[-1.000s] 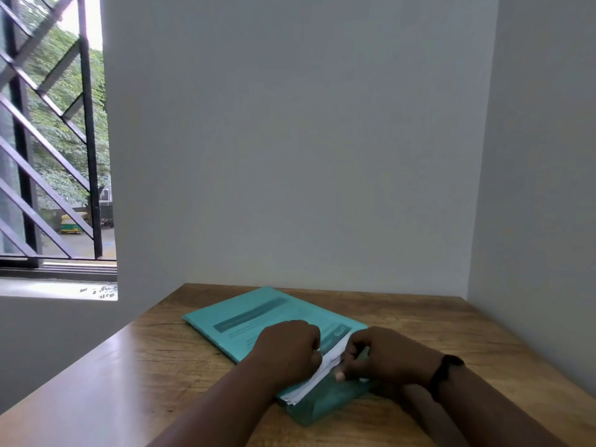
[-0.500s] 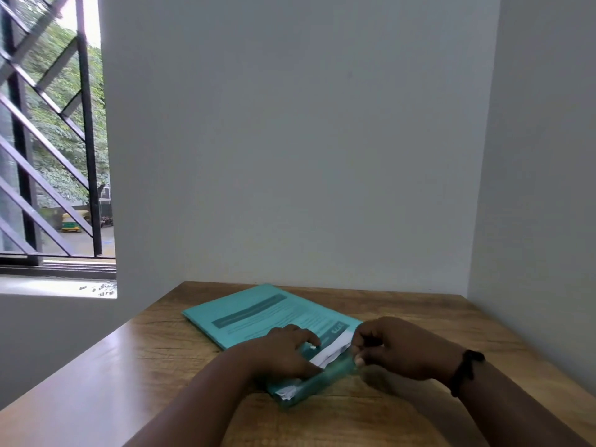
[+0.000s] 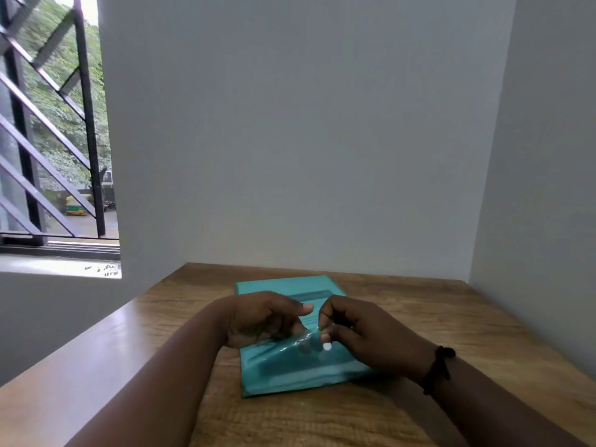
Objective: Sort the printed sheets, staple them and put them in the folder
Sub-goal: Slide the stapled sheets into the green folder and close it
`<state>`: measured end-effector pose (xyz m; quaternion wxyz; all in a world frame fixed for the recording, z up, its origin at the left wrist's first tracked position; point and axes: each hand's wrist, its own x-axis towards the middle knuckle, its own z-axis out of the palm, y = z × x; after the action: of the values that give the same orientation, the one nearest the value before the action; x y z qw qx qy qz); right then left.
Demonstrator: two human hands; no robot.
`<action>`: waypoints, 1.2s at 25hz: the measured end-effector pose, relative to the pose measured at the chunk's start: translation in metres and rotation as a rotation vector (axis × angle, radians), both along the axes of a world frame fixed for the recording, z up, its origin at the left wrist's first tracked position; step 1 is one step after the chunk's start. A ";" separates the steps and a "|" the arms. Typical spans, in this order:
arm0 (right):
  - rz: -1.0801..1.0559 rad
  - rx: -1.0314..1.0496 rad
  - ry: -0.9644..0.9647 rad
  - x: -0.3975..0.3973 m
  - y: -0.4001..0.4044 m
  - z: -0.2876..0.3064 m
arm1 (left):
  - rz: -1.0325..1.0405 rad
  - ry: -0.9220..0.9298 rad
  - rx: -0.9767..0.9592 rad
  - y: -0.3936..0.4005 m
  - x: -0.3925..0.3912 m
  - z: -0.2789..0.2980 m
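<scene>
A teal plastic folder (image 3: 290, 372) lies flat on the wooden table (image 3: 458, 321), its long side running away from me. Its translucent flap is folded over the near half and carries a white snap button (image 3: 327, 346). My right hand (image 3: 364, 333) pinches the flap's edge just above that button. My left hand (image 3: 261, 317) rests on the folder's left side, fingers curled down onto the flap and thumb stretched toward the right hand. No white sheets show outside the folder. No stapler is in view.
Grey walls close the table in at the back (image 3: 306, 156) and on the right (image 3: 541, 188). A barred window (image 3: 48, 140) opens at the left above a sill. A dark band sits on my right wrist (image 3: 440, 366).
The white sheets that stuck out of the folder's opening are no longer visible. The folder has turned from slanted to straight, and the flap now lies over it with both hands on it.
</scene>
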<state>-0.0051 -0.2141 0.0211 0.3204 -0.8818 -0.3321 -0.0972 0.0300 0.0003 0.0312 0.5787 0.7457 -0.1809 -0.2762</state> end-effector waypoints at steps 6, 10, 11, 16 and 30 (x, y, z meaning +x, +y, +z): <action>-0.098 -0.045 0.054 0.016 0.021 -0.024 | 0.069 -0.293 0.426 0.001 0.010 -0.002; -0.056 -0.005 0.358 0.026 0.013 -0.019 | 0.142 -0.363 0.692 -0.003 0.010 -0.001; -0.048 -0.019 0.390 0.028 0.011 -0.018 | 0.146 -0.376 0.771 -0.004 0.011 -0.001; -0.071 -0.039 0.529 0.037 0.015 -0.009 | 0.141 -0.372 0.908 -0.004 0.015 -0.004; -0.589 -0.348 -0.005 -0.042 0.080 -0.012 | 0.384 -0.514 1.070 0.008 0.032 -0.032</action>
<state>-0.0471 -0.1346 0.0089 0.1227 -0.9810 -0.0754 -0.1298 0.0617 0.0088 -0.0007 0.1023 0.9942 -0.0137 -0.0315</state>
